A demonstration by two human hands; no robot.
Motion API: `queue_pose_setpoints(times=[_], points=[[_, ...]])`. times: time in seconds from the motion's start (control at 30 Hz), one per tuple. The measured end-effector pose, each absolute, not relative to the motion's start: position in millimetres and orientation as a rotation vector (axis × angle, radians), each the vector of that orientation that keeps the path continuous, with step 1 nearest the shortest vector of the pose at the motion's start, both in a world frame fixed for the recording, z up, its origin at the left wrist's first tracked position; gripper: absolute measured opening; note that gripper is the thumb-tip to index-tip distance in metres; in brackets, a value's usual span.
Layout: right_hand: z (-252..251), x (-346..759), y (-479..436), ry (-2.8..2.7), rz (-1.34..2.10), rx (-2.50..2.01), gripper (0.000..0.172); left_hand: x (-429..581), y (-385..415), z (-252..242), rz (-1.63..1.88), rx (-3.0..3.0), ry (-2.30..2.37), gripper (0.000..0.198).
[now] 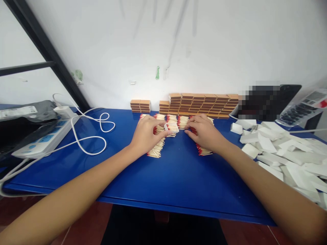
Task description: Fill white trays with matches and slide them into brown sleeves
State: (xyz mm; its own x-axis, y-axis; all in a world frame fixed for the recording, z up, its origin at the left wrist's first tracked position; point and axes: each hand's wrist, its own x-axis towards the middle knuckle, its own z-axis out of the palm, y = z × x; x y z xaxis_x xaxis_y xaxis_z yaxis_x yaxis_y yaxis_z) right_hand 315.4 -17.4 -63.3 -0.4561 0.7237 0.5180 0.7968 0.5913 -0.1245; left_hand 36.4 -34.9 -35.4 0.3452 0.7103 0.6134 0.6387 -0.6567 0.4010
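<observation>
My left hand [146, 134] pinches a small white matchbox tray [173, 128] between thumb and fingers, above the rows of matches. My right hand [204, 131] is curled round some red-tipped matches [193, 130], its thumb and fingers bent towards each other; its palm side is hidden. Bundles of loose matches [156, 149] lie in rows under and beside both hands. One more bundle [203, 149] shows below the right hand.
Stacked brown matchboxes [201, 103] line the wall, with a smaller stack [140, 106] further left. White trays [276, 143] are heaped at the right, near a dark phone-like device [286, 102] and a clear plastic package [304, 107]. A white power strip [46, 137] and cable [88, 137] lie left.
</observation>
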Motion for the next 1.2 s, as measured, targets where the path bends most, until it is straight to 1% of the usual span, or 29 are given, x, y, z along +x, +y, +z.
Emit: queue_pose_setpoints(times=[0.67, 0.87, 1.03, 1.2], points=[[-65.0, 317.4, -12.2, -2.357, -0.07, -1.145, 0.013, 36.6, -35.7, -34.6, 1.204, 2.506, 1.251, 0.033], [-65.4, 320.2, -12.4, -2.367, -0.137, -1.163, 0.015, 36.1, -35.9, -34.6, 1.217, 2.493, 1.251, 0.036], [-55.0, 322.0, -17.0, -2.329, -0.237, -1.186, 0.017, 35.5, -35.1, -35.2, 1.203, 2.502, 1.26, 0.036], [-36.9, 307.1, -32.5, -2.236, -0.217, -1.057, 0.014, 36.6, -34.1, -36.5, 1.17, 2.528, 1.251, 0.036]])
